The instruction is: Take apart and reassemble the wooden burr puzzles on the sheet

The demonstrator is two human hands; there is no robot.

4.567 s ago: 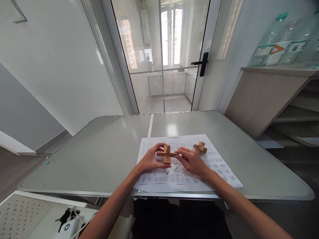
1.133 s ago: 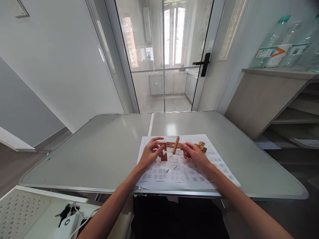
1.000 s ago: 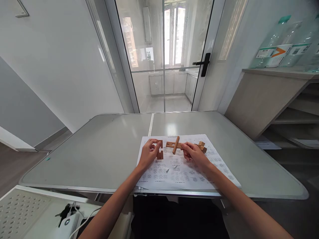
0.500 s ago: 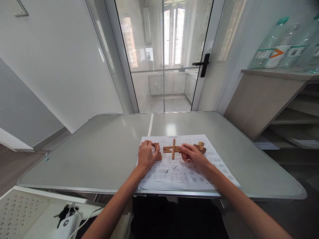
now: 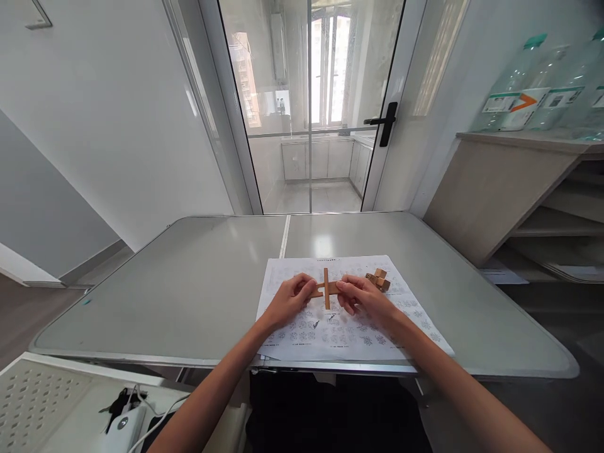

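Observation:
A small wooden cross of two notched sticks (image 5: 326,288) is held just above a printed sheet of diagrams (image 5: 349,327) on the grey table. My left hand (image 5: 291,299) pinches its left end, fingers closed. My right hand (image 5: 361,296) pinches its right end, fingers curled. A second wooden puzzle assembly (image 5: 378,280) lies on the sheet just right of my right hand. The notched piece my left hand held earlier is hidden, if it is still there.
The grey folding table (image 5: 198,296) has a seam down its middle. A glass door with a black handle (image 5: 385,122) stands behind it. A wooden shelf unit (image 5: 519,182) with plastic bottles on top is at the right. A perforated white surface with cables (image 5: 123,418) sits low left.
My left hand pulled a notched piece off the cross and set it down to the left, then came back to the cross's left end. The cross sank a little towards the sheet.

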